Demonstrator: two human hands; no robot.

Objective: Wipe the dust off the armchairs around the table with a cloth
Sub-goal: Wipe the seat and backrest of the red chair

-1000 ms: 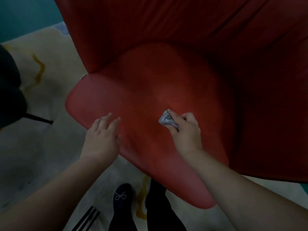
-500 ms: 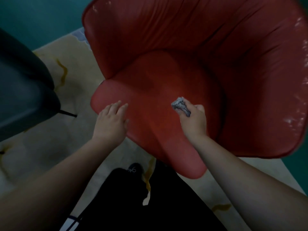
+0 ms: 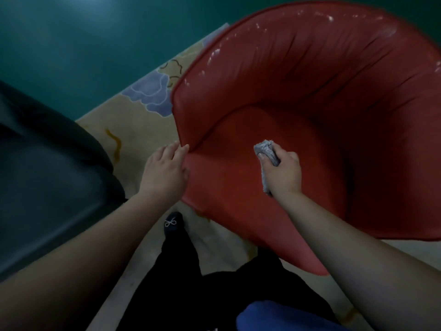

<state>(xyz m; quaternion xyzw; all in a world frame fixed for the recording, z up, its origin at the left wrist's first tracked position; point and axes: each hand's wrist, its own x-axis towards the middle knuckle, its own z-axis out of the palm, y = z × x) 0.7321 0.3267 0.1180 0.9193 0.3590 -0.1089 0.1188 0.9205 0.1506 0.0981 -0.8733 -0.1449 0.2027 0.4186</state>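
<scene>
A red armchair (image 3: 322, 96) with a curved, creased back fills the upper right of the head view; pale worn marks run along its top rim. My right hand (image 3: 282, 172) grips a bunched grey cloth (image 3: 266, 150) over the middle of the seat cushion. My left hand (image 3: 164, 169) has its fingers straight and rests against the chair's left side, where the armrest edge meets the seat front.
A dark grey armchair (image 3: 47, 182) stands close on the left. Below the chairs lies a cream rug (image 3: 140, 125) with a blue flower and yellow lines, on a teal floor (image 3: 83, 44). My dark trousers and shoe (image 3: 173, 224) are under the red seat's front edge.
The view has pulled back and up, so the chair's rim and the floor now show. My left hand has slid from the seat front to the armrest edge. The cloth stays over the seat.
</scene>
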